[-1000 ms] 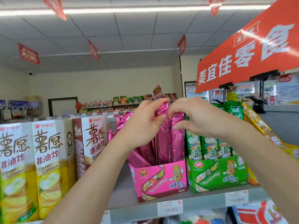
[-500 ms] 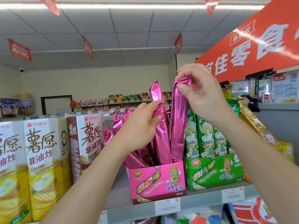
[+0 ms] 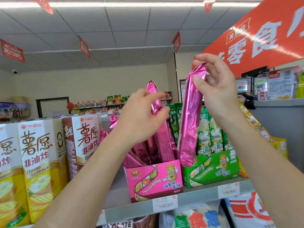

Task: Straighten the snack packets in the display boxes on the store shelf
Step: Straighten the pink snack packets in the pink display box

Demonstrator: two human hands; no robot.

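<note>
The right hand [image 3: 215, 89] pinches the top seam of a pink packet [image 3: 189, 125] hanging just above the pink box [image 3: 154, 180], the left hand [image 3: 141, 119] pinches a second packet [image 3: 153, 96] standing inside; likely light, slick, crushable, best held by seams.

One wide-angle camera, worn on the head, supplies the only view. It faces the store shelf [image 3: 197, 196] at close range, at about the height of the pink display box [image 3: 154, 180], and is pitched upward enough to include the ceiling [image 3: 115, 22].
</note>
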